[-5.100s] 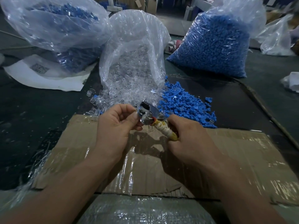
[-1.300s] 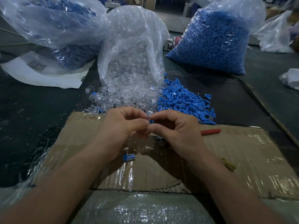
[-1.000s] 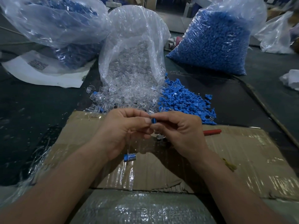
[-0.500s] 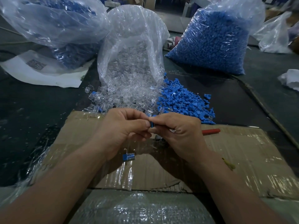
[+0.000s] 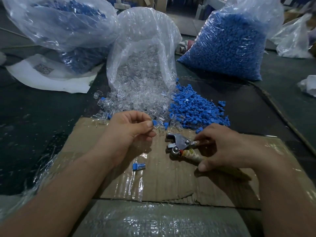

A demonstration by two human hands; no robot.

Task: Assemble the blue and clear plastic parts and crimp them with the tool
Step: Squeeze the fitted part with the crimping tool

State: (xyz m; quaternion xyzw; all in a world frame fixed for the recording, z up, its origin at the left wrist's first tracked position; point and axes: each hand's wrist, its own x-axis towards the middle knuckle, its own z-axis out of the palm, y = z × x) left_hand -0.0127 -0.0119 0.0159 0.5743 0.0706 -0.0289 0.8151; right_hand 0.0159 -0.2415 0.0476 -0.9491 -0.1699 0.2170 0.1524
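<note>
My left hand (image 5: pixel 127 134) pinches a small blue and clear plastic part (image 5: pixel 156 124) between thumb and forefinger, held above the cardboard sheet (image 5: pixel 171 177). My right hand (image 5: pixel 225 147) curls round the handles of the metal crimping tool (image 5: pixel 179 145), which lies on the cardboard with its jaws pointing left, a short gap from the held part. Another blue and clear piece (image 5: pixel 138 166) lies on the cardboard below my left hand. Loose clear parts (image 5: pixel 136 103) and loose blue parts (image 5: pixel 196 108) are heaped just beyond the cardboard.
An open bag of clear parts (image 5: pixel 143 53) stands at the centre back. A full bag of blue parts (image 5: pixel 229 43) stands at the back right, another bag (image 5: pixel 65 26) at the back left over white paper (image 5: pixel 46 77). Dark table surface surrounds the cardboard.
My hands have parted. My left hand keeps the blue and clear part, while my right hand has dropped to the cardboard and taken hold of the crimping tool.
</note>
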